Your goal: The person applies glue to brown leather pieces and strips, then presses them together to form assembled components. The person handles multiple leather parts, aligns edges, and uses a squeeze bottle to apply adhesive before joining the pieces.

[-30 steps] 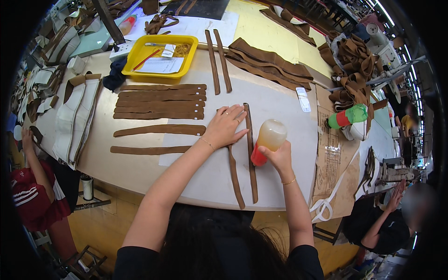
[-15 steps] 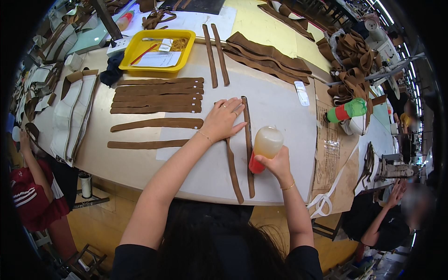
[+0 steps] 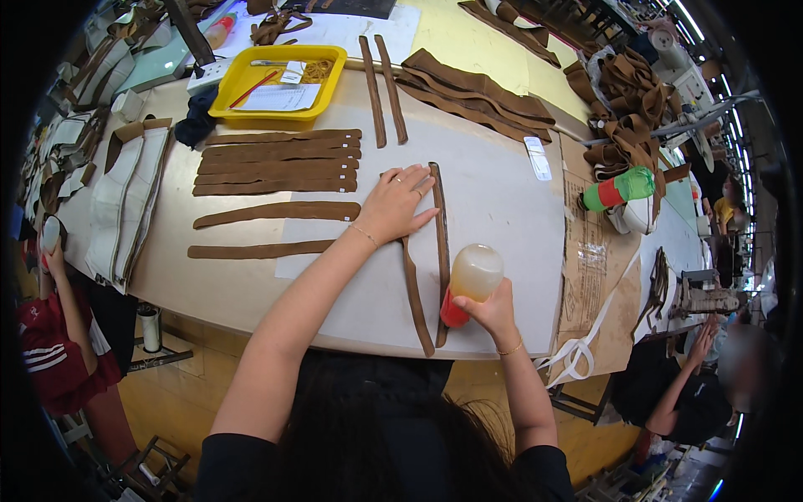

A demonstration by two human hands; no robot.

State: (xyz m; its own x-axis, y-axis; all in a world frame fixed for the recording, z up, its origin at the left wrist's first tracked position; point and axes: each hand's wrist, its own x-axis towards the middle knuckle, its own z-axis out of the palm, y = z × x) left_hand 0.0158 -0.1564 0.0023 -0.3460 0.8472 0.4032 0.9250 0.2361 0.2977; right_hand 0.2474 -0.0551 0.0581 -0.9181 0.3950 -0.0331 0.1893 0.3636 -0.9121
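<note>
My right hand [image 3: 495, 311] is wrapped around a squeeze bottle [image 3: 478, 266] of yellowish liquid, tipped over with its red end down. That end meets the lower part of a narrow brown strip [image 3: 441, 222], whose upper face looks dark and shiny. My left hand [image 3: 393, 206] lies flat with fingers stretched out, fingertips beside the top of this strip. A second brown strip [image 3: 414, 293] runs out from under my left palm toward the near edge; its upper end is hidden. Both strips rest on white paper [image 3: 519, 251].
Several brown strips [image 3: 276, 163] lie in rows at left. Beyond them stands a yellow tray [image 3: 335, 84] holding a red pencil and paper. Wider brown pieces [image 3: 468, 96] lie at the back. A green bottle [image 3: 619, 190] lies right, by cardboard [image 3: 585, 276]. Two co-workers sit at either side.
My right hand has moved the bottle slightly nearer along the strip, toward its near end. My left hand stays in place on the strips. The view has shifted a little.
</note>
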